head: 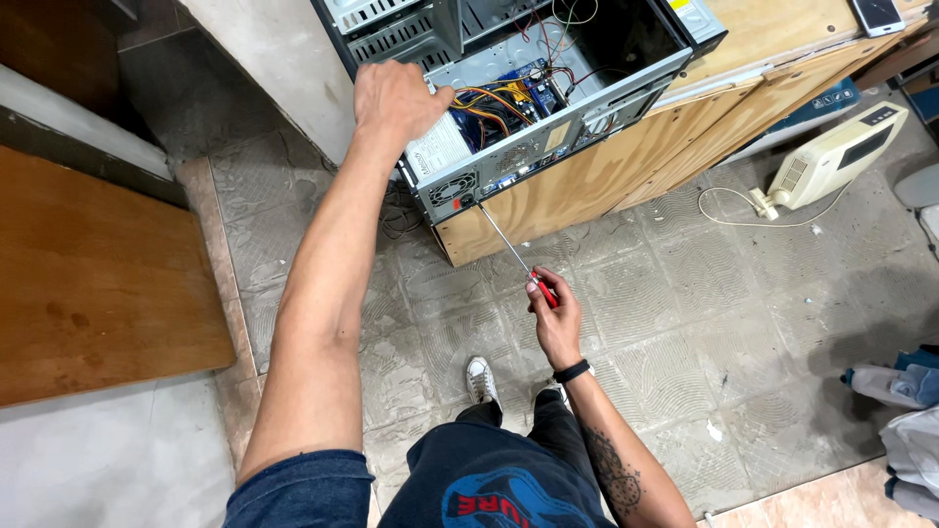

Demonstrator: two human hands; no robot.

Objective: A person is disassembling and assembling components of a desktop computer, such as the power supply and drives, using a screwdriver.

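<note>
An open desktop computer case (pixel 626 83) lies on its side on a plywood workbench (pixel 587 181), with its circuit board and coloured cables showing. My left hand (pixel 396 98) rests on the case's near corner, over the power supply (pixel 440 147). My right hand (pixel 556 318) grips the red handle of a long screwdriver (pixel 509 244). The shaft slants up and left, and its tip meets the rear panel beside the fan grille (pixel 452 188).
A brown wooden board (pixel 93 274) lies at the left. A cream heater (pixel 836 152) with a white cord sits on the tiled floor at right. A phone (pixel 875 14) lies on the bench. Clothes (pixel 905 411) are heaped at the right edge. My shoes (pixel 481 379) stand below.
</note>
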